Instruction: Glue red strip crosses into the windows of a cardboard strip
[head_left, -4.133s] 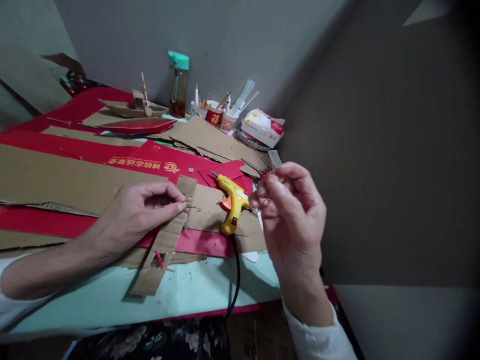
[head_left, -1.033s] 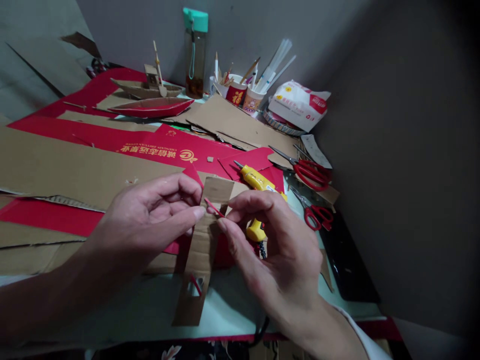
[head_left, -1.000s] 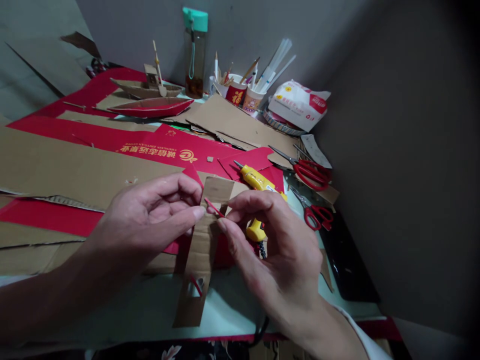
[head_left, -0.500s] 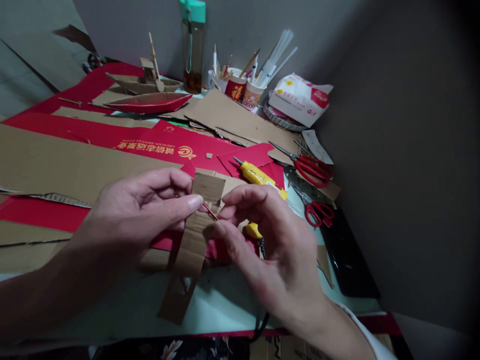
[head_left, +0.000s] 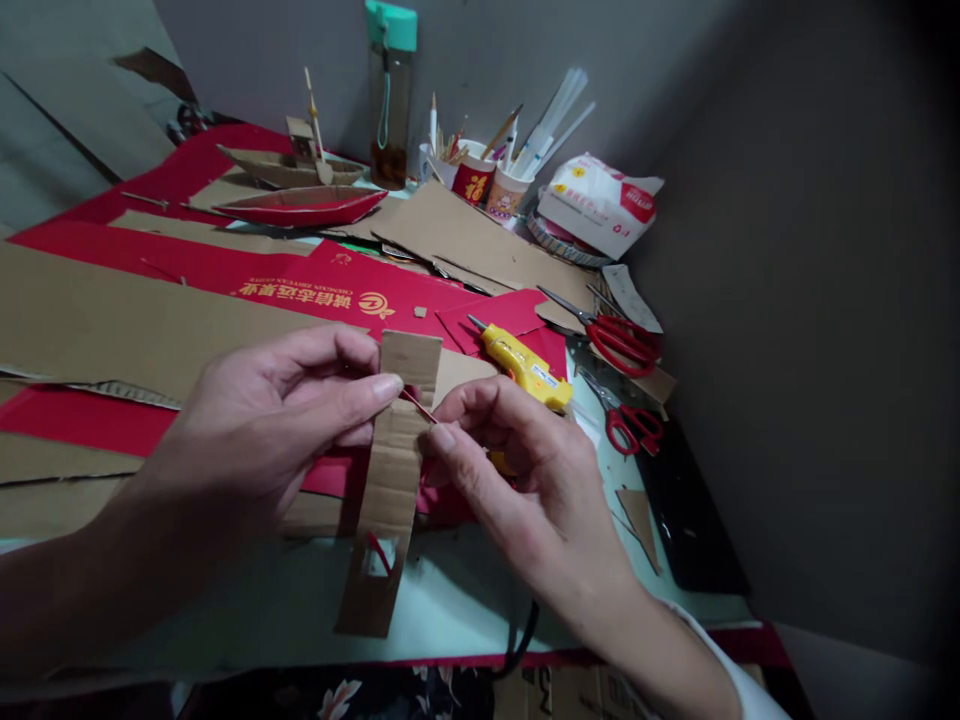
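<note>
"What do the hands have hold of?"

"The left hand is drawn into a pinch, thumb on the left edge of the cardboard strip near its top. The right hand has thumb and forefinger almost together, nipping one end of a thin red sliver. Its remaining fingers curl loosely."

"And where does that sliver sit?"

"Slantwise across the upper opening in the strip, its far end by the left thumb. I can't tell whether that end touches the cardboard or is pinned there."

"How should it be handled?"

"Lightly, I'd say. Something so thin probably bends if the fingertips push along it. Better to steady the far end with the left thumb and turn the near end by small amounts, keeping fingertips off the middle."

"Any guide for the angle?"

"The lower opening has a second red piece slanting across it, useful to compare by eye. I'd keep the cardboard flat too; its creases look like places where it could fold."

"What's around them?"

"Just beyond the right hand, the yellow glue gun lies on its side. Past that are the large scissors and small scissors, so I'd keep that wrist low and quiet."
</note>
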